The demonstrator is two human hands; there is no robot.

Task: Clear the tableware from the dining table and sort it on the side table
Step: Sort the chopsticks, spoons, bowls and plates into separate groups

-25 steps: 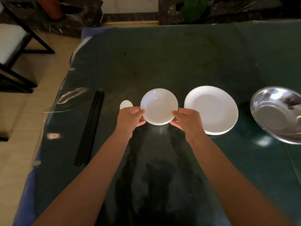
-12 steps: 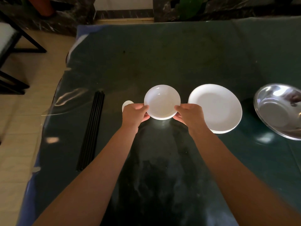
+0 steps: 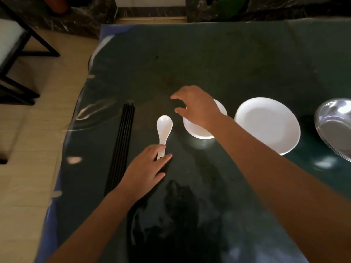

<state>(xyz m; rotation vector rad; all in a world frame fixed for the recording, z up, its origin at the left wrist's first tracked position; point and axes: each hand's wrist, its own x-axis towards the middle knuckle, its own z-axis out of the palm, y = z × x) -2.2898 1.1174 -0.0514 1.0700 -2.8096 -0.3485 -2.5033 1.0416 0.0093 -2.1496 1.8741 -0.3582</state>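
Observation:
A white spoon lies on the dark green table, bowl end pointing away from me. My left hand is at its near end, thumb and forefinger pinched on the handle tip. A small white dish rests on the table just right of the spoon. My right hand hovers over the dish's far left part, fingers spread, holding nothing. It hides part of the dish. A larger white plate sits to the right of the dish.
A bundle of black chopsticks lies lengthwise left of the spoon. A steel bowl sits at the right edge. The table's left edge drops to a tiled floor, where a black-framed chair stands at far left.
Both hands have let go of the small dish, which now rests on the table. My left hand drew back onto the spoon handle; my right hand lifted over the dish.

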